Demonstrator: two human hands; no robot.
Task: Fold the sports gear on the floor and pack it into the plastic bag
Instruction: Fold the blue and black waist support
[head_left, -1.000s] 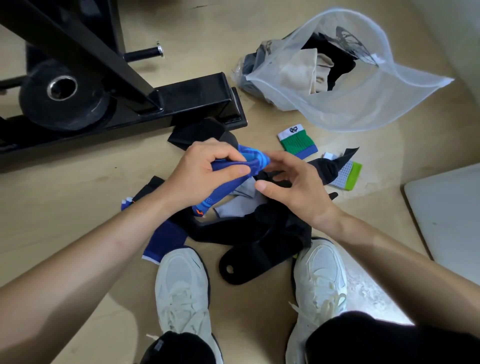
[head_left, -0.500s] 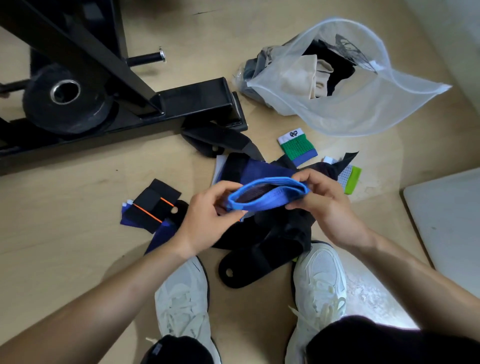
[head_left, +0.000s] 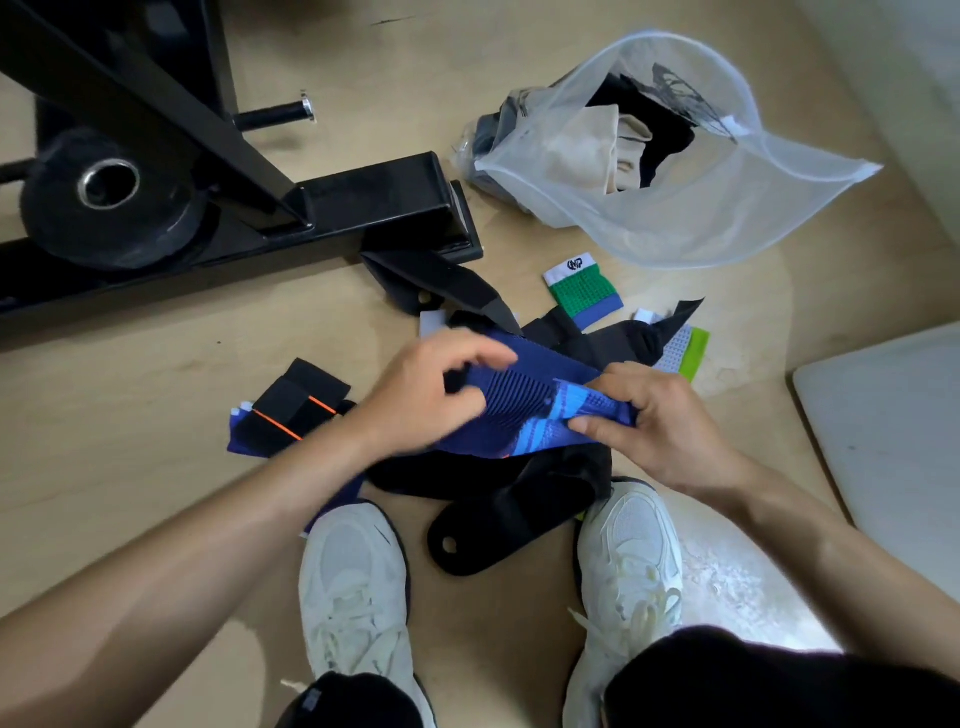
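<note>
Half a second ago the blue sleeve (head_left: 524, 415) was held open like a ring; now it is pulled flat and long between the two hands.

The left hand (head_left: 431, 395) grips the sleeve's left end, fingers curled over the top. It is blurry, so I cannot tell where the thumb sits. The right hand (head_left: 665, 431) pinches the right end between thumb and fingers. The sleeve is up in the air between them, just above a pile (head_left: 493, 483) of black gear that lies on the floor (head_left: 156, 467) under the hands.

The bag (head_left: 727, 223) lies past the right hand, well apart from it. Its mouth is open and some cloth is already inside. A green wristband (head_left: 582, 291) lies between the hands and the bag.

The sleeve looks soft, light and stretchy. It will not break. It is floppy, though, so it may spring open when let go. I think the best place to hold it is at the two ends, like now, and then bring one end over to the other. After that, one hand can squeeze the folded bundle in the middle and carry it to the bag. More gear is not folded yet, so the job looks partway done.
</note>
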